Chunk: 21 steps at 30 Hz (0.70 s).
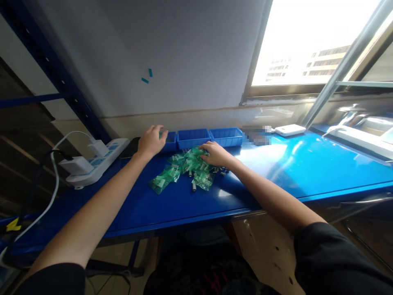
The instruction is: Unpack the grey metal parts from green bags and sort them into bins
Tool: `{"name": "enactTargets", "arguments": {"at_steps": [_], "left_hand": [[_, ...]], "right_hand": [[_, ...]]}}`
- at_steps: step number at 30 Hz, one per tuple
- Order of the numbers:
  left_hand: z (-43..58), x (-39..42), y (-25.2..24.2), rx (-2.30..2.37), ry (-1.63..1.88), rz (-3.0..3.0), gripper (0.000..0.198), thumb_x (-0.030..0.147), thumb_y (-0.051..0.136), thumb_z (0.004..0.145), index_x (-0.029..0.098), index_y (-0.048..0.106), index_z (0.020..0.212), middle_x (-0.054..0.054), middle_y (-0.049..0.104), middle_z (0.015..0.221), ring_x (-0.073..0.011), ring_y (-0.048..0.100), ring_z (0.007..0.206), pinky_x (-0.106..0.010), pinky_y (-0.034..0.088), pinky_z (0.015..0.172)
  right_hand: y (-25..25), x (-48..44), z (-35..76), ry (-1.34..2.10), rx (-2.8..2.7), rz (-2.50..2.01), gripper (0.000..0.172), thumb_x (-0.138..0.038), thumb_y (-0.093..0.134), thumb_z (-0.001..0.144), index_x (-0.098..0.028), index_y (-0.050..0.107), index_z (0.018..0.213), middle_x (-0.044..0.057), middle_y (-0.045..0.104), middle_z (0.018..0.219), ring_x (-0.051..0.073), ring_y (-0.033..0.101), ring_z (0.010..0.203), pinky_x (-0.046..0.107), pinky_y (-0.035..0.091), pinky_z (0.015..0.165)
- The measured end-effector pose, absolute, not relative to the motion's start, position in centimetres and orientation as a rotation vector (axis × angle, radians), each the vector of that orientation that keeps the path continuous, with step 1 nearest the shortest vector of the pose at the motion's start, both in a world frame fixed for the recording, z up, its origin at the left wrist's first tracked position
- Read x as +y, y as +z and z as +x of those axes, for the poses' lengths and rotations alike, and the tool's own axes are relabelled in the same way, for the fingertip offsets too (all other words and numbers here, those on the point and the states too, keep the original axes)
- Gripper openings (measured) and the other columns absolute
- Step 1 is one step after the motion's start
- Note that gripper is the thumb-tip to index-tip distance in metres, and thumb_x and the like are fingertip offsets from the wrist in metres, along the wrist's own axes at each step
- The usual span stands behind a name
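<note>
A heap of small green plastic bags [184,170] with little metal parts lies on the blue table [307,164]. My right hand [215,153] rests on the heap's right side, fingers curled over the bags. My left hand [151,140] reaches to the leftmost of three small blue bins [170,141], its fingers closed on something green at the bin's rim. The middle bin [193,138] and the right bin [226,136] stand along the wall behind the heap.
A white power strip [95,162] with chargers and cables lies at the left. A dark phone [130,148] sits beside it. A white box [290,130] stands at the back right, near a window frame [337,73]. A blue rack post [61,78] rises at the left.
</note>
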<state>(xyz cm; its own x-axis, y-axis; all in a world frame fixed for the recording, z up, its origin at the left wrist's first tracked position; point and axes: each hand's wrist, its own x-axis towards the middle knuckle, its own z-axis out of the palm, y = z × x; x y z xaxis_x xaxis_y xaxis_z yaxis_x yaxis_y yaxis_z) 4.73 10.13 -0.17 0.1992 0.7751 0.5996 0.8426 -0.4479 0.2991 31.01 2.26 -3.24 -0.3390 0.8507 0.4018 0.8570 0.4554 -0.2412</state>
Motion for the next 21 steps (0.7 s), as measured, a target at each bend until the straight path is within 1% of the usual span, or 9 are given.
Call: {"name": "enactTargets", "arguments": {"at_steps": [2,4,6,9,12,15,17,19,21], "left_hand": [[4.1,12.2,0.6,-1.675,-0.981,-2.431,0.039,0.037,0.056,0.089,0.008,0.060,0.116,-0.012,0.065,0.105,-0.0222,0.056,0.092,-0.038,0.041,0.093],[3.4,13.9,0.9,-1.726,-0.856,-2.533,0.025,0.024,0.065,0.082,0.007,0.066,0.099,-0.004,0.066,0.083,-0.0163,0.056,0.075,-0.032,0.044,0.085],[2.6,14.8,0.7,-1.768,-0.692,-2.649,0.017,0.017,0.059,0.084,0.008,0.068,0.095,-0.001,0.065,0.076,-0.0141,0.056,0.071,-0.029,0.045,0.083],[2.0,14.3,0.4,-1.770,-0.613,-2.676,0.026,0.017,0.050,0.087,0.012,0.068,0.105,-0.004,0.068,0.090,-0.0190,0.060,0.085,-0.032,0.044,0.089],[2.3,11.8,0.2,-1.574,-0.802,-2.552,0.031,0.024,0.048,0.088,0.018,0.066,0.113,-0.008,0.066,0.115,-0.0235,0.058,0.107,-0.033,0.040,0.099],[2.9,8.3,0.2,-1.430,-0.870,-2.604,0.034,0.037,0.045,0.089,0.019,0.068,0.106,-0.008,0.066,0.113,-0.0233,0.058,0.107,-0.032,0.041,0.098],[3.0,6.1,0.3,-1.367,-0.578,-2.914,0.040,0.049,0.049,0.086,0.021,0.069,0.107,-0.006,0.068,0.109,-0.0231,0.061,0.101,-0.030,0.044,0.091],[2.8,4.8,0.2,-1.303,-0.206,-3.152,0.049,0.057,0.058,0.078,0.025,0.067,0.113,-0.005,0.065,0.117,-0.0245,0.060,0.106,-0.030,0.044,0.090],[2.5,4.2,0.0,-1.343,-0.078,-3.197,0.057,0.062,0.062,0.072,0.025,0.065,0.115,-0.006,0.064,0.119,-0.0258,0.059,0.108,-0.030,0.045,0.089]], "right_hand": [[-3.5,2.5,31.1,-0.038,-2.264,-1.433,0.039,-0.027,0.061,0.083,-0.014,0.064,0.119,0.015,0.065,0.107,0.027,0.058,0.103,0.037,0.043,0.091],[-3.5,2.6,31.2,-0.044,-2.273,-1.438,0.037,-0.029,0.060,0.085,-0.014,0.065,0.118,0.015,0.066,0.106,0.027,0.058,0.104,0.038,0.041,0.093],[-3.4,2.7,31.2,-0.040,-2.277,-1.440,0.036,-0.030,0.059,0.086,-0.014,0.066,0.117,0.014,0.066,0.104,0.027,0.057,0.105,0.038,0.040,0.094],[-3.1,2.3,31.0,-0.037,-2.280,-1.434,0.035,-0.033,0.058,0.087,-0.014,0.066,0.115,0.014,0.066,0.102,0.027,0.057,0.104,0.039,0.039,0.095],[-2.6,1.6,30.5,-0.027,-2.282,-1.411,0.036,-0.035,0.056,0.088,-0.014,0.066,0.116,0.014,0.065,0.104,0.027,0.054,0.106,0.041,0.039,0.095],[-2.0,0.8,29.9,-0.015,-2.263,-1.387,0.037,-0.037,0.054,0.089,-0.016,0.065,0.118,0.014,0.063,0.107,0.028,0.052,0.108,0.041,0.040,0.094],[-1.7,0.4,29.5,-0.011,-2.252,-1.375,0.038,-0.037,0.053,0.090,-0.017,0.065,0.119,0.014,0.063,0.107,0.028,0.051,0.109,0.041,0.040,0.094],[-1.5,0.1,29.2,-0.008,-2.259,-1.366,0.038,-0.037,0.053,0.090,-0.016,0.064,0.119,0.014,0.063,0.107,0.029,0.051,0.110,0.041,0.040,0.094],[-1.3,-0.1,29.0,-0.007,-2.280,-1.362,0.037,-0.035,0.053,0.090,-0.015,0.065,0.119,0.014,0.063,0.107,0.029,0.051,0.110,0.041,0.040,0.094]]}}
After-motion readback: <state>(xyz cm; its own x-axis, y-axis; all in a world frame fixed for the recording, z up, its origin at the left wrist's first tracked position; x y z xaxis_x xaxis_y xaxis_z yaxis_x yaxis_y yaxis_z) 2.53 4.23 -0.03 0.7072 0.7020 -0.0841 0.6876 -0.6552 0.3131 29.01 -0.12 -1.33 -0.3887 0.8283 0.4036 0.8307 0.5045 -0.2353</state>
